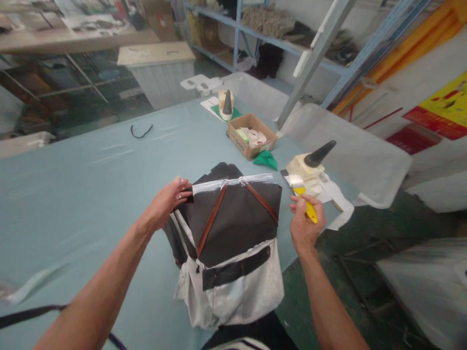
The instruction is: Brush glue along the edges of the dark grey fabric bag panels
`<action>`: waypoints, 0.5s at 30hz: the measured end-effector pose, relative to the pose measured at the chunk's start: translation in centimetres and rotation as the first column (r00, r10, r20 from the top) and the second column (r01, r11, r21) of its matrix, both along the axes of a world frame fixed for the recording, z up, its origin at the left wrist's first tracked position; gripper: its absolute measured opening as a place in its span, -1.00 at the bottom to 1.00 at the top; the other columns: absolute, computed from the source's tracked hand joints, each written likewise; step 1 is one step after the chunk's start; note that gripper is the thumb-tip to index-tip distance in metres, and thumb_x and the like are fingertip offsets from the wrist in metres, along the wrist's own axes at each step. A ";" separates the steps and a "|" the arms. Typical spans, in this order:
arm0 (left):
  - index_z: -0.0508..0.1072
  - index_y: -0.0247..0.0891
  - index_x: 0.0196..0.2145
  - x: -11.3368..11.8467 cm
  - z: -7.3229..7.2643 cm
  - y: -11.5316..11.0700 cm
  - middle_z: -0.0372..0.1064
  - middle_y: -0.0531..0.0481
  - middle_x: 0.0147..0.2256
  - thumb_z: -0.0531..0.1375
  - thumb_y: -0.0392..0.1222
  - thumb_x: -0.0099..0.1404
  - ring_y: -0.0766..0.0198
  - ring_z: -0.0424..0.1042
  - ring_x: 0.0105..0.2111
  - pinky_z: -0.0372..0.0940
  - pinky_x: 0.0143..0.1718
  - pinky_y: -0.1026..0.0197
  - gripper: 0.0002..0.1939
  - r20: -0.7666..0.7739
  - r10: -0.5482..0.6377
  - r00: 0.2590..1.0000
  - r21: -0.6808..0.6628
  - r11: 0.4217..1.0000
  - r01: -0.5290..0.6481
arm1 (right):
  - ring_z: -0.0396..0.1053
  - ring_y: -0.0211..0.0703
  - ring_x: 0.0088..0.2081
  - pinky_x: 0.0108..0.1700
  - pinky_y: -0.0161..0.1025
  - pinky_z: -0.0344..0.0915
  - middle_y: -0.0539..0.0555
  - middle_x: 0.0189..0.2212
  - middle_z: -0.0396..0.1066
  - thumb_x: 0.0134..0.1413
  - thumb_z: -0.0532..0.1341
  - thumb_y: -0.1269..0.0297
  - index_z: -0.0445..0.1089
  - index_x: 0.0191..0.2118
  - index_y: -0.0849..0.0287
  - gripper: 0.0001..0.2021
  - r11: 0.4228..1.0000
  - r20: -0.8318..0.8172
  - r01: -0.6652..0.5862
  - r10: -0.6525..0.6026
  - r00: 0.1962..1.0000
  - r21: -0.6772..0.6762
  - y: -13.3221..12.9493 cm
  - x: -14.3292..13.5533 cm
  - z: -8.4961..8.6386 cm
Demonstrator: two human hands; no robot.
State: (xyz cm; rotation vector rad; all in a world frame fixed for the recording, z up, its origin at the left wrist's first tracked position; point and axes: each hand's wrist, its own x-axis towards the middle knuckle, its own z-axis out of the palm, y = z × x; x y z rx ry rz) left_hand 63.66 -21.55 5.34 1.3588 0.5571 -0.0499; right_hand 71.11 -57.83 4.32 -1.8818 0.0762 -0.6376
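Note:
A dark bag [241, 221] with brown straps and a pale fabric lining [241, 301] lies at the table's near edge. Along its top edge runs a strip of wet-looking white glue [211, 185]. My left hand [171, 199] pinches the left end of that edge. In my right hand [308, 221] is a yellow-handled brush [305, 204], its bristles coated white, held to the right of the bag. Right by the bristles stands a cream glue container [306, 172] with a black cone-shaped top.
Beyond the bag are a cardboard box [251, 137] with tape rolls and a green cloth [266, 160]. A second cone-topped container [226, 104] stands farther back. Translucent bins [350, 150] and a grey post [310, 63] border the table's right side. A black cord [141, 133] lies at the left.

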 end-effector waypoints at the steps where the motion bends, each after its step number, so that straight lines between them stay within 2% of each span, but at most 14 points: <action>1: 0.43 -0.33 0.10 -0.1 -0.1 -0.2 0.44 -0.36 0.18 0.17 0.41 0.31 0.00 0.54 0.01 0.35 0.15 0.00 -0.26 -0.001 0.015 1.000 0.060 0.998 -0.014 | 0.52 -0.16 -0.39 -0.23 -0.17 0.49 0.16 -0.23 0.60 0.28 0.23 -0.05 0.41 -0.06 0.19 -0.63 1.000 -0.026 -0.006 0.006 1.000 0.006 -0.3 -0.2 -0.8; 3: 0.44 -0.32 0.11 -0.3 0.0 -0.6 0.50 -0.32 0.13 0.18 0.36 0.30 -0.02 0.55 -0.01 0.33 0.18 -0.06 -0.28 -0.009 0.037 0.999 0.225 0.974 -0.034 | 0.54 -0.12 -0.31 -0.17 -0.14 0.49 0.18 -0.18 0.59 0.28 0.22 -0.08 0.41 -0.03 0.19 -0.60 1.000 -0.075 -0.016 0.017 0.997 0.022 -0.7 -0.6 -2.4; 4: 0.46 -0.31 0.10 -0.4 0.3 -1.0 0.52 -0.29 0.11 0.19 0.31 0.30 -0.03 0.55 0.00 0.32 0.18 -0.06 -0.33 0.001 0.070 0.998 0.334 0.940 -0.066 | 0.55 -0.10 -0.26 -0.13 -0.11 0.48 0.19 -0.15 0.58 0.28 0.22 -0.10 0.40 -0.02 0.18 -0.58 0.999 -0.102 -0.022 0.025 0.994 0.032 -0.8 -0.8 -3.1; 6: 0.50 -0.27 0.06 -1.1 1.0 -2.3 0.55 -0.22 0.07 0.18 0.18 0.30 -0.01 0.54 0.00 0.34 0.16 -0.03 -0.45 0.072 0.168 0.983 0.551 0.815 -0.180 | 0.55 -0.05 -0.14 -0.03 -0.06 0.47 0.22 -0.07 0.55 0.28 0.20 -0.13 0.39 0.01 0.18 -0.55 0.997 -0.158 -0.045 0.055 0.986 0.066 -0.6 -1.0 -4.5; 8: 0.53 -0.24 0.02 -2.4 1.8 -4.4 0.57 -0.15 0.00 0.16 0.10 0.32 0.02 0.54 -0.03 0.37 0.11 0.00 -0.54 0.184 0.253 0.950 0.681 0.664 -0.309 | 0.52 -0.02 -0.06 0.06 -0.02 0.43 0.24 -0.02 0.52 0.28 0.18 -0.13 0.38 0.02 0.18 -0.54 0.992 -0.192 -0.066 0.085 0.978 0.103 -0.1 -1.0 -5.6; 9: 0.54 -0.22 0.02 -3.2 2.1 -5.8 0.58 -0.12 -0.04 0.15 0.08 0.34 0.05 0.55 -0.07 0.38 0.09 0.01 -0.56 0.233 0.272 0.934 0.710 0.609 -0.354 | 0.51 -0.01 -0.03 0.10 0.00 0.40 0.24 -0.01 0.52 0.28 0.17 -0.13 0.39 0.02 0.18 -0.54 0.991 -0.196 -0.073 0.094 0.976 0.109 0.1 -1.0 -6.1; 11: 0.55 -0.21 0.01 -5.0 2.3 -8.9 0.57 -0.10 -0.08 0.16 0.07 0.35 0.06 0.55 -0.09 0.38 0.09 0.01 -0.59 0.300 0.235 0.925 0.743 0.550 -0.381 | 0.48 0.01 0.01 0.16 0.01 0.35 0.23 -0.02 0.52 0.29 0.16 -0.10 0.40 0.00 0.18 -0.56 0.991 -0.192 -0.079 0.098 0.977 0.108 0.6 -0.9 -6.8; 12: 0.56 -0.20 -0.02 -5.8 2.2 -10.6 0.58 -0.08 -0.11 0.17 0.06 0.36 0.07 0.55 -0.11 0.39 0.06 0.03 -0.62 0.306 0.181 0.935 0.744 0.567 -0.354 | 0.47 0.01 0.03 0.19 0.01 0.33 0.23 -0.03 0.53 0.30 0.15 -0.09 0.41 -0.01 0.18 -0.58 0.991 -0.187 -0.076 0.095 0.978 0.107 0.8 -0.9 -7.0; 15: 0.55 -0.19 -0.02 -7.0 0.9 -15.7 0.59 -0.06 -0.18 0.20 0.06 0.38 0.12 0.57 -0.22 0.45 -0.07 0.08 -0.65 0.239 -0.025 0.971 0.652 0.745 -0.141 | 0.47 0.01 0.04 0.17 0.02 0.34 0.23 -0.02 0.52 0.34 0.11 -0.07 0.38 0.02 0.19 -0.58 0.990 -0.180 -0.069 0.091 0.979 0.123 1.0 -1.2 -6.8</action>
